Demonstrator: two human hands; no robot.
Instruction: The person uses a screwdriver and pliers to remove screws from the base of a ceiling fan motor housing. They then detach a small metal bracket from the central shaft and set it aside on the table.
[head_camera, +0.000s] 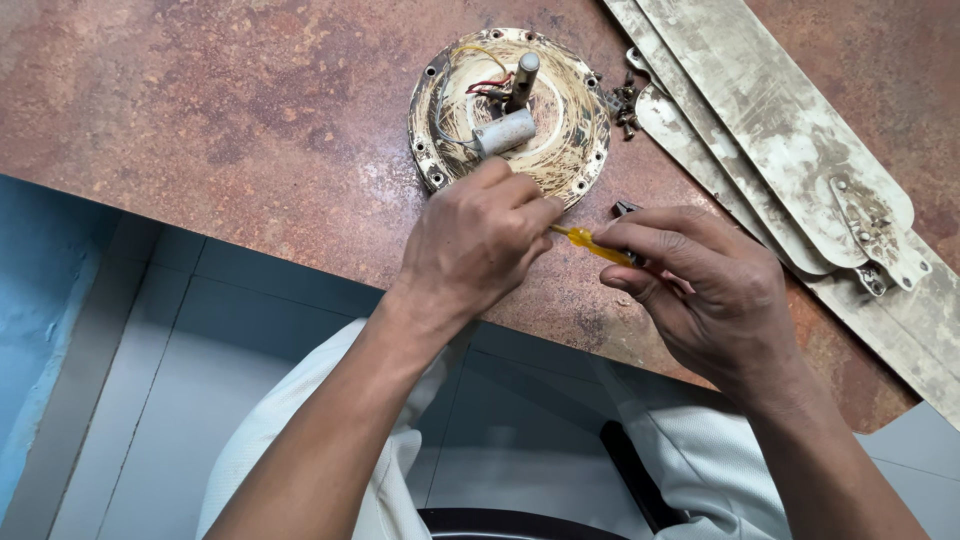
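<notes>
Worn fan blades (770, 130) lie on the mottled brown table (200, 110), loose screws (626, 105) beside them; pale floor tiles (170, 380) show below.

Two hands: left (475, 240), right (700, 290). One screwdriver (590, 243) between them. One motor plate (510, 110) at twelve o'clock. Three fan blades (790, 150) at two o'clock. One screw pile (625, 105).

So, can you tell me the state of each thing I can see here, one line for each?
Round motor housing: open side up, wires and capacitor exposed, dirty.
Capacitor: lying on its side inside the housing.
Yellow screwdriver: held between both hands.
Left hand: closed on the screwdriver.
Right hand: closed on the screwdriver.
Fan blades: detached, stacked flat, stained.
Screws: loose, piled on the table.
</notes>
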